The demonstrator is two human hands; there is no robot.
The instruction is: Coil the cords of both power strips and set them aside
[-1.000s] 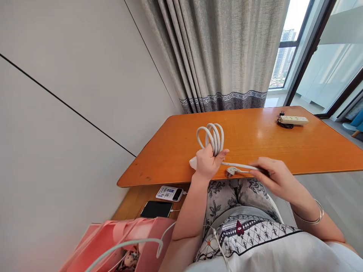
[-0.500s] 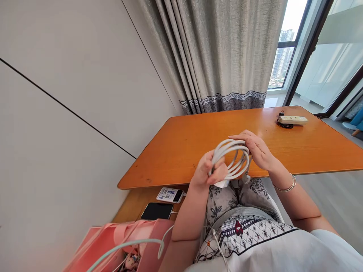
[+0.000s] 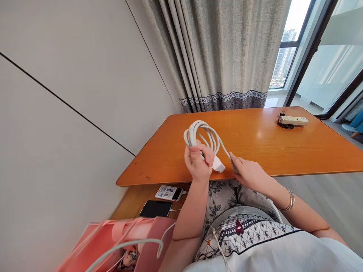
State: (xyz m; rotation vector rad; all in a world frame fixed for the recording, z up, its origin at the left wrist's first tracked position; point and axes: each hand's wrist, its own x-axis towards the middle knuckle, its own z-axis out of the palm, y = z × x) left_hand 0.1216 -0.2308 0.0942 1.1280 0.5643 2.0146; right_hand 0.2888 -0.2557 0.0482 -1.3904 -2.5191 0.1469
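Note:
A coiled white power cable (image 3: 195, 130) is gripped in my left hand (image 3: 199, 160), its loops standing up above the fist. From beside that fist juts a white block-like end (image 3: 218, 165), perhaps a socket or plug. One strand runs down from the coil to my right hand (image 3: 251, 173), whose fingers are closed around the cable's other end (image 3: 234, 166), a greyish connector mostly hidden by them. Both hands are over the near edge of the orange-brown wooden table (image 3: 159, 151).
On the table's far right lies a white power strip (image 3: 294, 120) with its black cord. Below the left edge, a phone (image 3: 155, 209) and a white device (image 3: 169, 193) with cables rest on a lower wooden surface. A pink bag (image 3: 99, 241) stands nearer me; a curtain (image 3: 227, 56) hangs behind.
My left hand has moved left and up with the coil. My right hand has left the coil's top and come down to hold the cable end, drawing a strand out.

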